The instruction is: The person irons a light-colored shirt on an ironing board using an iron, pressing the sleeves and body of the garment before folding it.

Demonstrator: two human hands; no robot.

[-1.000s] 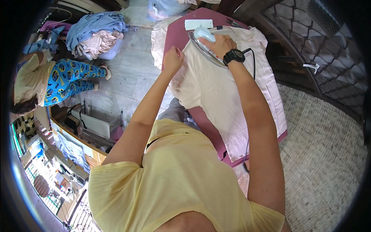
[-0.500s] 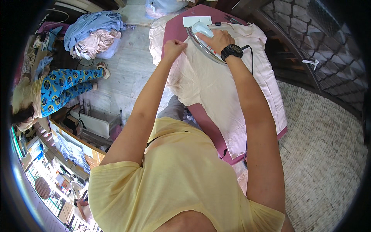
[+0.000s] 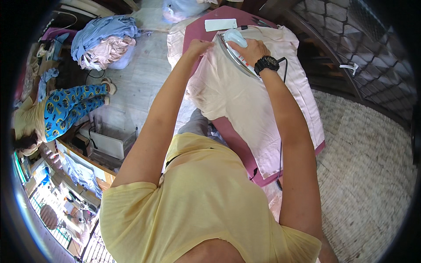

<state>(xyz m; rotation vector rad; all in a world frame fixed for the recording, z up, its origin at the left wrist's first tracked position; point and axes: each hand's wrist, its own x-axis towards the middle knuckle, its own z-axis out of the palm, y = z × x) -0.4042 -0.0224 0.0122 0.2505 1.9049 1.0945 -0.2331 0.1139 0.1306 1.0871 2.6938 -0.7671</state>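
A pale pink garment lies spread over a maroon ironing board. My right hand, with a black watch at the wrist, grips a steam iron with a white and pale blue body. The iron's metal soleplate rests on the fabric, its tip pointing to the far left. Just left of that tip, my left hand is closed in a pinch on the garment's edge; the fingertips are partly hidden. Lower on the left side, the fabric bunches in folds.
A white rectangular plate sits at the board's far end. The iron's cord runs past my right wrist. A metal grille door stands at the right. Clothes are piled on the left, near another person in blue patterned trousers.
The iron and my right hand have shifted slightly right and nearer to me. My left hand has moved farther away, to the fabric beside the iron's tip. The other person's feet have shifted left.
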